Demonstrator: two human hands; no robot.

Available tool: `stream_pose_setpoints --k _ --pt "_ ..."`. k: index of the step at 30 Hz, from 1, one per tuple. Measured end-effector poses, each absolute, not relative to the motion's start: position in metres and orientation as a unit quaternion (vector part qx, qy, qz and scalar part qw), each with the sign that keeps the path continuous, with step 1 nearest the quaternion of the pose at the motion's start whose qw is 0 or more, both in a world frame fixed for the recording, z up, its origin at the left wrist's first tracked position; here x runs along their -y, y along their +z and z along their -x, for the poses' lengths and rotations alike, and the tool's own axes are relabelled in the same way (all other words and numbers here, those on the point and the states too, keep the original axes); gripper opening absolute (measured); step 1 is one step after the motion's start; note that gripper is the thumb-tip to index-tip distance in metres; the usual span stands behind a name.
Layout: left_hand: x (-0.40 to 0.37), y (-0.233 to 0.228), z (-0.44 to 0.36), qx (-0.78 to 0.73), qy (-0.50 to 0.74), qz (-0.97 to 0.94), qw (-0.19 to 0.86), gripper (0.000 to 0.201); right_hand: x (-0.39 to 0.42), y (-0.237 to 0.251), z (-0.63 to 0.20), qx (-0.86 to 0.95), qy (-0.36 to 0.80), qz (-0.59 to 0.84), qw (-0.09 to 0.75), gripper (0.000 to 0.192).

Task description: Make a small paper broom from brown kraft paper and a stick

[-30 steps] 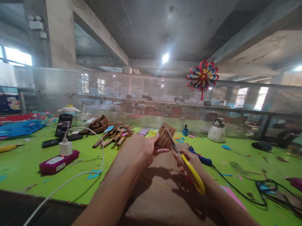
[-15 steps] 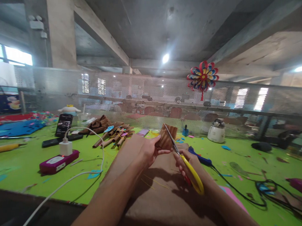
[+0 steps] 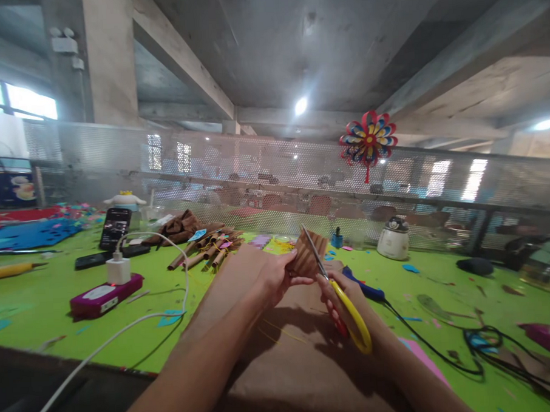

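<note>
L hand [image 3: 271,278] pinches a brown ribbed piece [image 3: 310,255] above the worktop [image 3: 46,301]; R hand [image 3: 340,295] grips yellow-handled scissors [image 3: 340,291], blades laid against it.

Left to right: purple power bank [image 3: 101,295] w/ white charger and cable, phone [image 3: 114,227] propped behind, pile of brown rolls [image 3: 204,245] further back, then both hands mid-frame over a brown sheet [image 3: 285,351], black cables [image 3: 481,343] at right. Risk, as I judge it: L fingertips sit just beside the blades, so a slip or a twist of the thin piece could nick skin or cut crooked; piece is held in air w/ no support. Worktop is lime green, littered w/ paper scraps. Room: concrete beams, mesh partition, paper pinwheel [image 3: 368,139] hung on it, white appliance [image 3: 394,238] near it.
</note>
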State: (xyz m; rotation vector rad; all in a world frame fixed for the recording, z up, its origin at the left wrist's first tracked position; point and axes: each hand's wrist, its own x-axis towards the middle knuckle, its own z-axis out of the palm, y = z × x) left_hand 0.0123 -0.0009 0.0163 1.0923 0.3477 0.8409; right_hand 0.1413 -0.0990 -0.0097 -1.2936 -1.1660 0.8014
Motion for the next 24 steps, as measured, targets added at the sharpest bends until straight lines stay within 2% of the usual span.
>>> stream_pose_setpoints --k 12,24 --pt "0.0024 0.0167 -0.0129 -0.161 0.382 -0.501 0.759 0.028 0.1035 -0.0069 -0.1353 0.520 0.286 0.571 0.567 0.035" --pt "0.0078 0.0197 -0.0114 -0.168 0.385 -0.503 0.755 0.029 0.1038 -0.0058 -0.1338 0.524 0.262 0.575 0.572 0.033"
